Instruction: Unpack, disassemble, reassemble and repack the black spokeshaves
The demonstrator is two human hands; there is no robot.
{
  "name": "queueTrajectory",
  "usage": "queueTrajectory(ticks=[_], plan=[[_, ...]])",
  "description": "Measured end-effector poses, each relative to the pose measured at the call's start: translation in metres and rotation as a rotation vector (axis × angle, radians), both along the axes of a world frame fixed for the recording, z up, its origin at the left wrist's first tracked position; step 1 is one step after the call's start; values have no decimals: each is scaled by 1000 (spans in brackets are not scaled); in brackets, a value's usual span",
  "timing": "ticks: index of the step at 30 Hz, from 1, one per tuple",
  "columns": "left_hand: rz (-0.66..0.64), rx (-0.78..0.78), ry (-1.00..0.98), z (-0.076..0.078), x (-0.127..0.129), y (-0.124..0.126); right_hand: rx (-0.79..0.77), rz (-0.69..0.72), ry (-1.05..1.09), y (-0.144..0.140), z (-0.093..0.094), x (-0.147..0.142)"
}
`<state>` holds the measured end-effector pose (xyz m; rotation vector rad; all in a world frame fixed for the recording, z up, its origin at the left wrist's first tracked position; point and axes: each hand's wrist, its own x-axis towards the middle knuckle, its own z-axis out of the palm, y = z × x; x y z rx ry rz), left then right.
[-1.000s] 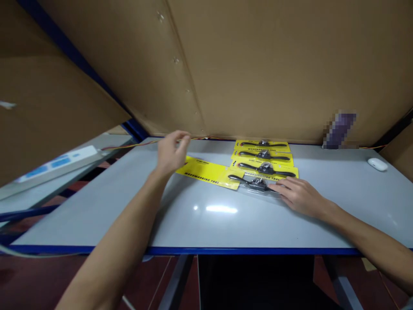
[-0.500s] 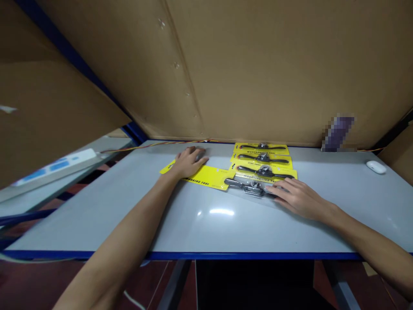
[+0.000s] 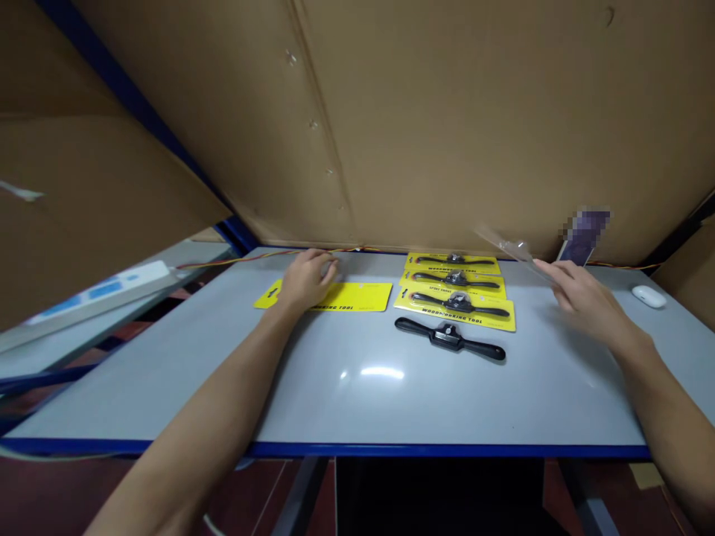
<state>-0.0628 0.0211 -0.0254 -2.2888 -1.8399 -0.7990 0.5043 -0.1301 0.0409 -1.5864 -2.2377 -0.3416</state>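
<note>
The black tool (image 3: 450,337) now lies bare on the table (image 3: 391,402), just in front of three packed ones (image 3: 455,292). Its clear blister (image 3: 511,249), freed within the last second, is pinched in the fingers of the right hand (image 3: 584,298) and lifted rightward. The yellow card (image 3: 357,296) has been slid left and is pressed flat under the left hand (image 3: 304,279), fingers loosely curled.

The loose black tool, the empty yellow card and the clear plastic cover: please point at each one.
Loose black tool (image 3: 448,336): head view, its middle body.
Empty yellow card (image 3: 357,296): head view, its right half.
Clear plastic cover (image 3: 511,248): head view, its middle.
</note>
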Motion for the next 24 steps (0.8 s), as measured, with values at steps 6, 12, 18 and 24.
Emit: queueTrajectory(ticks=[6, 12, 18, 24], plan=[[-329, 65, 28, 13, 55, -26, -457, -266, -99, 9, -17, 5], [-644, -151, 91, 8, 114, -59, -268, -388, -143, 13, -20, -11], [-676, -192, 116, 7, 117, -60, -218, -185, -130, 23, -38, -18], [-684, -163, 122, 6, 116, -58, -196, -424, -253, 15, -36, -12]])
